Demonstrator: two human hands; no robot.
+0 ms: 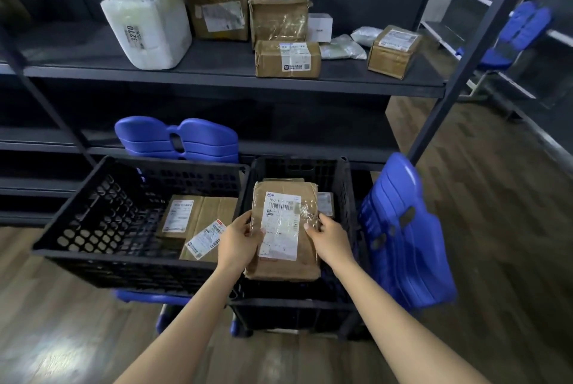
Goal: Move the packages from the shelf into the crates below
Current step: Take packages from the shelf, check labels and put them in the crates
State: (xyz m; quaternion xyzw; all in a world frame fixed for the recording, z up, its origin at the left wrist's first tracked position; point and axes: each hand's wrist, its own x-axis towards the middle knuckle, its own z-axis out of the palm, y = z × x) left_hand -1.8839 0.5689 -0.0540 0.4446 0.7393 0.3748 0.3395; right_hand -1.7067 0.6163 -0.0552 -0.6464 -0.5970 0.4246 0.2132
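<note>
A flat brown package (283, 269) with a white label is held over the right black crate (347, 194). My left hand (238, 239) grips its left edge and my right hand (330, 238) grips its right edge. Other parcels lie under it in that crate. The left black crate (102, 216) holds brown boxes (214, 210) with labels. On the dark shelf (217, 73) above stand a white wrapped bundle (147, 25), several taped cardboard boxes (286, 58), a small white box (320, 27) and two grey bags (341, 48).
Blue plastic chairs stand behind the crates (176, 138) and to the right (403, 235). A slanted shelf post (465, 58) rises at the right. Wooden floor (496, 197) spreads around. More shelving and another blue chair (524, 27) are at the far right.
</note>
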